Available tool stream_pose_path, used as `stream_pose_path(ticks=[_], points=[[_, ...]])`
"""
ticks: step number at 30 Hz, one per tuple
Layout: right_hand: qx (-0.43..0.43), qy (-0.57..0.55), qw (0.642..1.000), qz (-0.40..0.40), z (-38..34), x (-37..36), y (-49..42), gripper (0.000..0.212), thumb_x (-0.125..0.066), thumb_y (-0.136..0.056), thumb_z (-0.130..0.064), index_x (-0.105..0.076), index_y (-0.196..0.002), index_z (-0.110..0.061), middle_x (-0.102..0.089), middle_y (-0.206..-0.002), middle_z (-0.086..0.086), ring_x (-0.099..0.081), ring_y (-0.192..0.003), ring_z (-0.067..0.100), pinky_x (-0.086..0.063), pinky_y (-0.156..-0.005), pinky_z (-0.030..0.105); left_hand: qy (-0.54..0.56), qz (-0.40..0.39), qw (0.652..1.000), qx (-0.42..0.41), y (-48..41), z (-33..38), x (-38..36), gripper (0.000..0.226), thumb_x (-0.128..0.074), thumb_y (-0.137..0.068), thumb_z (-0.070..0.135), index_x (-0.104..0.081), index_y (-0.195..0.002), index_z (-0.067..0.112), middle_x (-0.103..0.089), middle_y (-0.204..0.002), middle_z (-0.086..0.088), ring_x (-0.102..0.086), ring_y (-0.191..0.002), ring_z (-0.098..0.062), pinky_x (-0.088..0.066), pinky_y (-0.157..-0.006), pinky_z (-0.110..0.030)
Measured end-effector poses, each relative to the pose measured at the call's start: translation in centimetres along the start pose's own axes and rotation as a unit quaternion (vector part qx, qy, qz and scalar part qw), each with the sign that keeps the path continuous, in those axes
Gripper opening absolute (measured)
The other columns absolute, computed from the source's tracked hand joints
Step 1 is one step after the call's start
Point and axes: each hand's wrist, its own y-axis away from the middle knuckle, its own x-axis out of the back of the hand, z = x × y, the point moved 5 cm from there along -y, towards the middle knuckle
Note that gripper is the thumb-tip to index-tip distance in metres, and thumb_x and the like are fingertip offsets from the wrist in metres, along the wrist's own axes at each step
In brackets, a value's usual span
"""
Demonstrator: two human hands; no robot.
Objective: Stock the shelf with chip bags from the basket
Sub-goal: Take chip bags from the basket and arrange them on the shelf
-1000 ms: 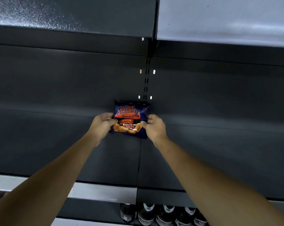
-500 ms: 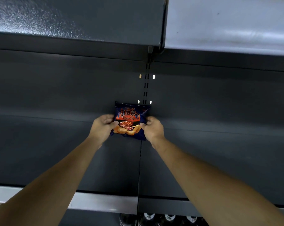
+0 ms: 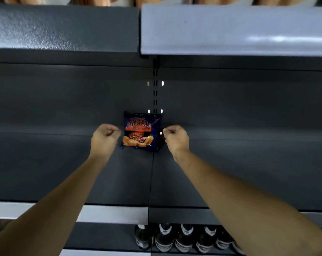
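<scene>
Chip bag point(image 3: 140, 133), dark blue with orange print, stands upright at the back of the dark shelf point(image 3: 64, 172), against the rear panel, just left of the seam between two shelf sections. Left hand point(image 3: 105, 138) just beside its left edge, right hand point(image 3: 176, 139) near its right edge, neither touching it; fingers point(image 3: 111, 129) of both curled in toward the thumbs, holding nothing. Bottles point(image 3: 175, 237) in a row on the level below.
</scene>
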Motion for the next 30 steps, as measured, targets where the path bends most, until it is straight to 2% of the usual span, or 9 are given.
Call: stream_pose_path(ticks=[2, 5, 8, 10, 14, 17, 20, 26, 30], points=[[0.005, -0.015, 1.0, -0.002, -0.3, 1.3, 0.5, 0.01, -0.063, -0.098, -0.025, -0.062, -0.088, -0.026, -0.071, -0.095, 0.003, -0.066, -0.083, 0.019, -0.056, -0.072, 0.032, 0.008, -0.02, 1.0, -0.011, 1.5, 1.1, -0.8, 0.018, -0.055, -0.093, 0.006, -0.06, -0.085, 0.02, -0.058, -0.068, 0.001, -0.053, -0.062, -0.012, -0.042, -0.062, -0.023], [0.009, -0.03, 0.999, -0.015, -1.1, 4.0, 1.5, 0.013, -0.061, -0.099, -0.021, -0.063, -0.086, -0.022, -0.067, -0.08, 0.002, -0.06, -0.067, 0.013, -0.048, -0.059, 0.026, 0.014, -0.053, 0.998, -0.027, 3.9, 2.8, -2.6, 0.015, -0.054, -0.094, 0.004, -0.061, -0.087, 0.016, -0.053, -0.058, 0.0, -0.048, -0.055, -0.009, -0.042, -0.058, -0.023], [0.018, -0.05, 0.998, -0.016, -1.7, 8.1, 2.8, 0.015, -0.06, -0.099, -0.018, -0.064, -0.085, -0.018, -0.065, -0.075, 0.002, -0.059, -0.064, 0.012, -0.046, -0.056, 0.022, 0.023, -0.088, 0.995, -0.039, 6.6, 4.9, -5.8, 0.015, -0.054, -0.093, 0.001, -0.06, -0.086, 0.012, -0.052, -0.048, 0.011, -0.049, -0.047, -0.001, -0.043, -0.056, -0.018], [0.021, -0.056, 0.998, -0.012, -1.7, 11.3, 3.6, 0.016, -0.059, -0.1, -0.018, -0.063, -0.084, -0.017, -0.065, -0.072, 0.001, -0.058, -0.063, 0.011, -0.046, -0.054, 0.021, 0.019, -0.111, 0.992, -0.05, 8.5, 6.5, -8.3, 0.018, -0.055, -0.092, 0.0, -0.06, -0.084, 0.015, -0.053, -0.051, 0.012, -0.047, -0.047, -0.001, -0.04, -0.056, -0.021], [0.019, -0.081, 0.996, 0.013, -1.1, 19.4, 5.4, 0.017, -0.059, -0.1, -0.016, -0.061, -0.083, -0.015, -0.061, -0.065, 0.0, -0.055, -0.057, 0.013, -0.045, -0.049, 0.027, 0.016, -0.168, 0.983, -0.076, 13.0, 10.1, -14.8, 0.017, -0.055, -0.091, 0.002, -0.06, -0.082, 0.016, -0.055, -0.06, 0.002, -0.049, -0.055, -0.011, -0.039, -0.055, -0.028], [0.011, -0.102, 0.994, 0.046, 0.2, 26.9, 6.9, 0.019, -0.059, -0.1, -0.015, -0.058, -0.081, -0.015, -0.06, -0.064, 0.001, -0.054, -0.055, 0.013, -0.043, -0.049, 0.028, 0.022, -0.212, 0.972, -0.101, 17.7, 13.3, -20.7, 0.015, -0.056, -0.09, 0.002, -0.061, -0.082, 0.014, -0.056, -0.059, 0.003, -0.052, -0.062, -0.017, -0.04, -0.058, -0.031], [0.012, -0.107, 0.991, 0.082, 1.8, 34.7, 8.9, 0.017, -0.059, -0.1, -0.014, -0.059, -0.083, -0.013, -0.06, -0.064, 0.001, -0.054, -0.054, 0.013, -0.043, -0.05, 0.028, 0.037, -0.27, 0.956, -0.105, 23.2, 15.9, -26.7, 0.016, -0.056, -0.091, 0.001, -0.06, -0.082, 0.014, -0.056, -0.055, 0.007, -0.05, -0.064, -0.021, -0.037, -0.054, -0.028], [-0.003, -0.133, 0.973, 0.191, 6.7, 51.7, 14.6, 0.018, -0.056, -0.101, -0.012, -0.057, -0.083, -0.013, -0.057, -0.064, 0.004, -0.051, -0.054, 0.017, -0.042, -0.048, 0.026, 0.041, -0.386, 0.913, -0.129, 36.0, 20.1, -38.4, 0.018, -0.057, -0.095, 0.004, -0.059, -0.081, 0.016, -0.057, -0.06, -0.002, -0.045, -0.044, -0.009, -0.039, -0.048, -0.02], [-0.025, -0.165, 0.951, 0.259, 10.8, 61.2, 19.3, 0.017, -0.056, -0.1, -0.009, -0.057, -0.084, -0.011, -0.058, -0.066, 0.007, -0.049, -0.049, 0.016, -0.039, -0.045, 0.024, 0.054, -0.461, 0.877, -0.125, 44.4, 21.4, -44.7, 0.018, -0.057, -0.094, 0.003, -0.059, -0.08, 0.014, -0.055, -0.059, -0.004, -0.044, -0.045, -0.013, -0.038, -0.047, -0.022]])
